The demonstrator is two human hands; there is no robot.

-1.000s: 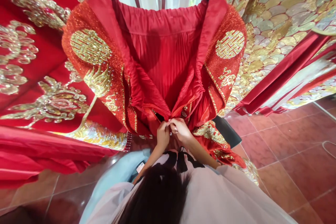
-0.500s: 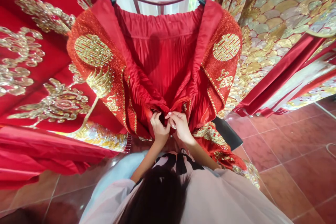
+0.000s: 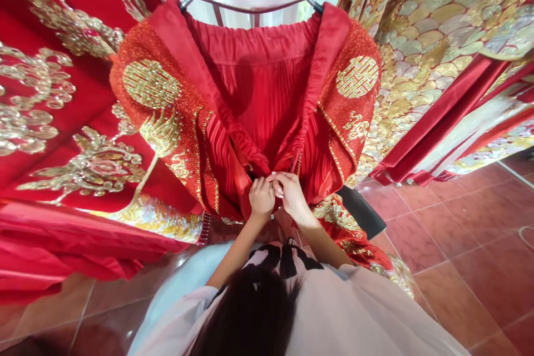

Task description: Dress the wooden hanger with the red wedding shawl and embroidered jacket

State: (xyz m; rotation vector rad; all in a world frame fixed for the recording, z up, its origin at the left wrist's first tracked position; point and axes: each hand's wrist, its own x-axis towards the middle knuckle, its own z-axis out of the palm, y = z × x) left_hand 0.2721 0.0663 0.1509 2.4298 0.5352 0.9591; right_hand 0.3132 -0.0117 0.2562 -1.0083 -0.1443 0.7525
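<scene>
Head-worn view, facing forward and down, seemingly near the red garment [image 3: 261, 92]

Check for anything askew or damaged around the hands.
On the red garment, the front waistband dips in a V and looks bunched beyond the left hand, unlike the straighter back edge. No damage is clear.

Premises: garment shop or costume room; which, undetermined.
Beaded red garment [image 3: 104, 161] noted at 9 o'clock, gold scale-patterned garment [image 3: 442, 22] at 2, clip-hung red pleated garment [image 3: 258, 86] at 12; tiled floor [image 3: 463, 267] at 4.
</scene>
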